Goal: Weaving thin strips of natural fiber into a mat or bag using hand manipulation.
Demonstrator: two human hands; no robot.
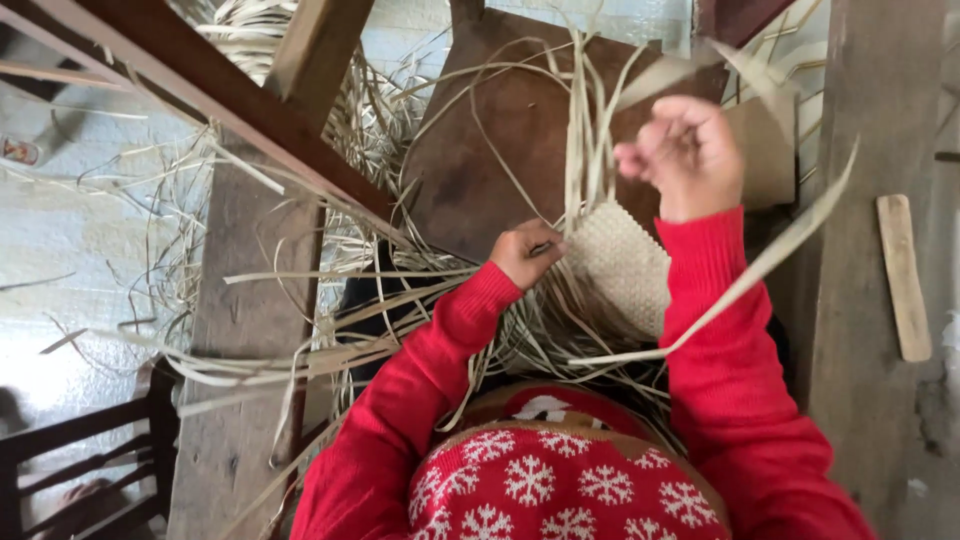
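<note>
Nearest to the camera is the person's red knitted sweater with white snowflakes (560,480), and two red sleeves reach away from it.

Just past the sleeves sits the small pale woven mat of flat straw strips (622,270). It is in the middle of the picture, a bit to the right, between the two hands. A small square patch looks woven tight and neat. That part seems done. Many long loose pale straw strips (590,130) stick out of its far edge and hang from its near edge. They are not woven in yet, so I think a lot of the weaving is left to do.

The left hand (525,252) touches the left edge of the mat. Its fingers are curled shut, and they seem to pinch the edge or a strip there. The right hand (685,155) is up higher and farther away. Its fingers are closed in a fist around one long pale strip (760,265), which curves down to the near side.

There is no desk here. Under the mat is a dark brown wooden board (480,150). More dry straw lies in a messy pile on the left (250,330). A brown wooden beam (220,95) crosses the far left corner. On the right is a grey wooden plank (860,300) with a small flat wooden stick (905,275) on it. Far off on the left is a pale grey floor (70,240), and the dark frame of a chair (90,450) shows in the near left corner.
</note>
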